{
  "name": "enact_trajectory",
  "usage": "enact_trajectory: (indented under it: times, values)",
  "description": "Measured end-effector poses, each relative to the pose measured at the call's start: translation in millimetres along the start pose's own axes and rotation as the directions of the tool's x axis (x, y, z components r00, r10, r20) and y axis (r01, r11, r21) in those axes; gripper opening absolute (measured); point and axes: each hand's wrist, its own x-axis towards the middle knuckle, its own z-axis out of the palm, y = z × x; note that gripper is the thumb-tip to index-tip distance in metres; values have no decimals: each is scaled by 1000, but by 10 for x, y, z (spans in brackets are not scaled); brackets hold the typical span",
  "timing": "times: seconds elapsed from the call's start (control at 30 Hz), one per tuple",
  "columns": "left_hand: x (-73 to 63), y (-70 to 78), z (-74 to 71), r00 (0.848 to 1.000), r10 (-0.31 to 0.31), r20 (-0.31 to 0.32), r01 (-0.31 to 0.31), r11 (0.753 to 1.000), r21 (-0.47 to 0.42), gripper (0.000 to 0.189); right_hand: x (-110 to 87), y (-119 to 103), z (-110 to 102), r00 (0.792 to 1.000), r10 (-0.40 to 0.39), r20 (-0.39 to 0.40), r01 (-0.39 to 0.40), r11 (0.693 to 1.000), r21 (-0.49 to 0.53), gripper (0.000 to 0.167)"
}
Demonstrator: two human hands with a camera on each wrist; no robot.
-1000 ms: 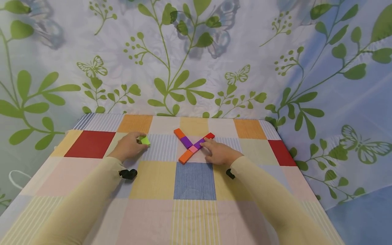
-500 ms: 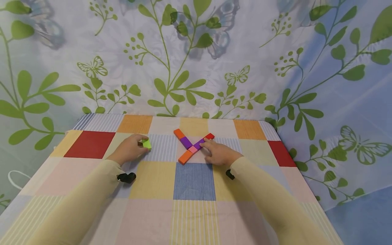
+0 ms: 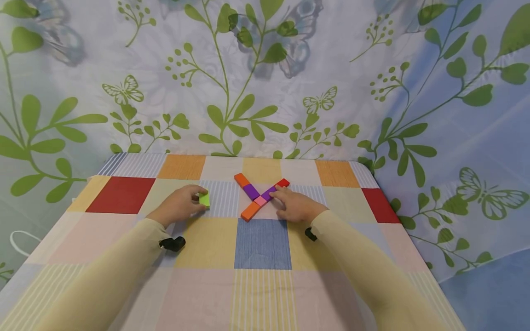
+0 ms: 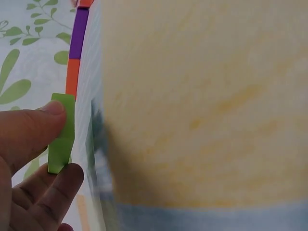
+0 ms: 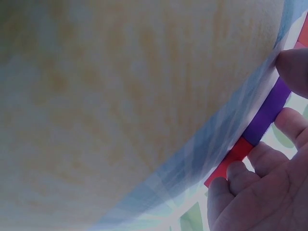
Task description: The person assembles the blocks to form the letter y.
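Note:
My left hand [image 3: 179,204] pinches a lime-green block [image 3: 204,199] between thumb and fingers, left of the coloured blocks. The left wrist view shows the thumb on one side of that green block [image 4: 62,134] and fingertips at its lower end. My right hand [image 3: 301,206] rests its fingertips at the upper right arm of an X-like figure, where a purple block [image 3: 269,193] meets a red block [image 3: 283,183]. Its thumb sits lower, seemingly apart from them. A pink block [image 3: 260,201] lies at the centre, with an orange block [image 3: 250,212] below left.
The figure's upper left arm has another purple block [image 3: 250,192] and an orange-red block [image 3: 240,179]. A patchwork cloth [image 3: 263,243] covers the table. Behind it hangs a leaf-print curtain [image 3: 165,92]. A white cord [image 3: 18,243] shows at far left.
My left hand has moved slightly right with the green block, which has turned to stand more upright in the head view. The right hand and the other blocks look unmoved.

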Motion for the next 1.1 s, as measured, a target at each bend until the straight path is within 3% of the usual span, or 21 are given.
enact_trajectory:
  times: [0.8, 1.1]
  values:
    - [-74, 183, 125, 997, 49, 67, -50, 999, 13, 49, -11, -23, -30, 1000, 1, 6, -1, 1000, 3, 68]
    - [-71, 234, 159, 989, 97, 110, -101, 995, 27, 48, -16, -19, -28, 1000, -9, -1, 9, 1000, 1, 68]
